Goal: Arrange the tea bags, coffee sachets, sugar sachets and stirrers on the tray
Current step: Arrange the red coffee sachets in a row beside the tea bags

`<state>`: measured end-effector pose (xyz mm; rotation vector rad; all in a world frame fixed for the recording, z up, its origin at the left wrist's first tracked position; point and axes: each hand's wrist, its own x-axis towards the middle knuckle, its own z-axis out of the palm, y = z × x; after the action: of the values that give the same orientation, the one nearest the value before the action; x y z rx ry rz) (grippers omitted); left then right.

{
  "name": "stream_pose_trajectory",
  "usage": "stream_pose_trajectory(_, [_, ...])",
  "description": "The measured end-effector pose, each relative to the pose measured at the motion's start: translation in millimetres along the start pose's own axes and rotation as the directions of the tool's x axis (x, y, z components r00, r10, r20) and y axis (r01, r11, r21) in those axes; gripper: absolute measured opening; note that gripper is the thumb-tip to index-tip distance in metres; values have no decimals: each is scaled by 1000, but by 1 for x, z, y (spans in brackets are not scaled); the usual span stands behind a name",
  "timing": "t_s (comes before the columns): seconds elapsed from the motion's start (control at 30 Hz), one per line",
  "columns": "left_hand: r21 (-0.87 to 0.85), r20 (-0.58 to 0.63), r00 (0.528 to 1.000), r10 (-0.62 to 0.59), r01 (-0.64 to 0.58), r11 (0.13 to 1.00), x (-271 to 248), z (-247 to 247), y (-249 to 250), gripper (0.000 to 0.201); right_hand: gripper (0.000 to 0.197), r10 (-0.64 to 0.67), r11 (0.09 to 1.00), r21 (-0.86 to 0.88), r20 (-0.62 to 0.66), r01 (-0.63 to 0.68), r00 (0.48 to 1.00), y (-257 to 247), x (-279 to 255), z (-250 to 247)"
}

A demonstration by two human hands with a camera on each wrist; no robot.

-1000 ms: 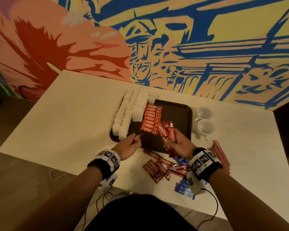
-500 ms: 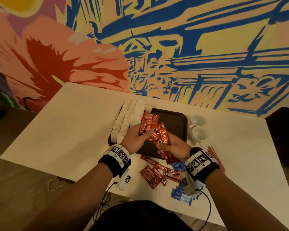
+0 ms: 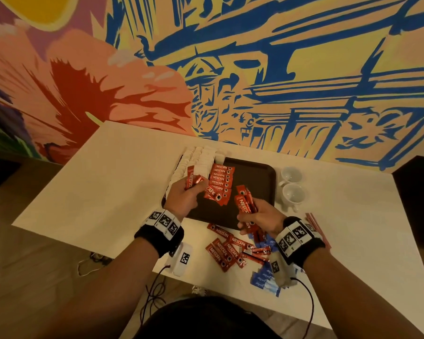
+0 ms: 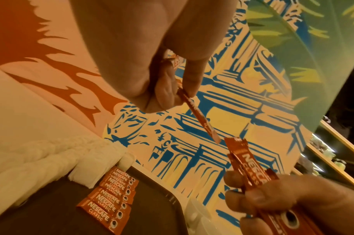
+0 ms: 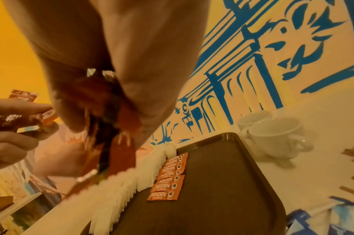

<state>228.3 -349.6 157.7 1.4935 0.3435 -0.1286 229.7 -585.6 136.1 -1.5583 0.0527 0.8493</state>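
Note:
A dark brown tray lies on the white table. Rows of white tea bags fill its left side, and a column of red coffee sachets lies beside them. My left hand hovers over the tray's left part and pinches a couple of red sachets; in the left wrist view one of these sachets shows edge-on between thumb and finger. My right hand grips a bunch of red sachets above the tray's front edge.
Loose red sachets and blue sachets lie on the table in front of the tray. Reddish stirrers lie to the right, behind my right wrist. Two white cups stand right of the tray. A painted wall backs the table.
My left hand went from the tray's front edge to the right hand's bunch, then drew away to the left holding sachets. My head has tilted up.

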Motion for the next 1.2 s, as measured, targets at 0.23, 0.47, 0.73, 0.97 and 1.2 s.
stream_pose_trajectory(0.23, [75, -106, 990, -95, 103, 992, 4, -24, -13, 10, 14, 24, 998, 55, -218, -13, 976, 8, 9, -3])
stream_pose_trajectory(0.47, [131, -6, 984, -180, 180, 975, 8, -24, -31, 7, 20, 7, 999, 53, -205, 4, 979, -3, 16, 9])
stream_pose_trajectory(0.73, [88, 113, 971, -210, 201, 976, 25, -17, -21, 12, 29, 41, 996, 82, -181, -27, 983, -16, 38, 20])
stream_pose_trajectory(0.97, [121, 135, 970, -200, 184, 975, 48, -24, -18, 20, 36, 37, 989, 148, -252, 1, 967, -20, 50, 15])
stream_pose_trajectory(1.2, [337, 277, 949, -148, 48, 940, 63, -24, -10, 29, 31, 29, 972, 235, -239, 29, 971, -22, 61, 11])
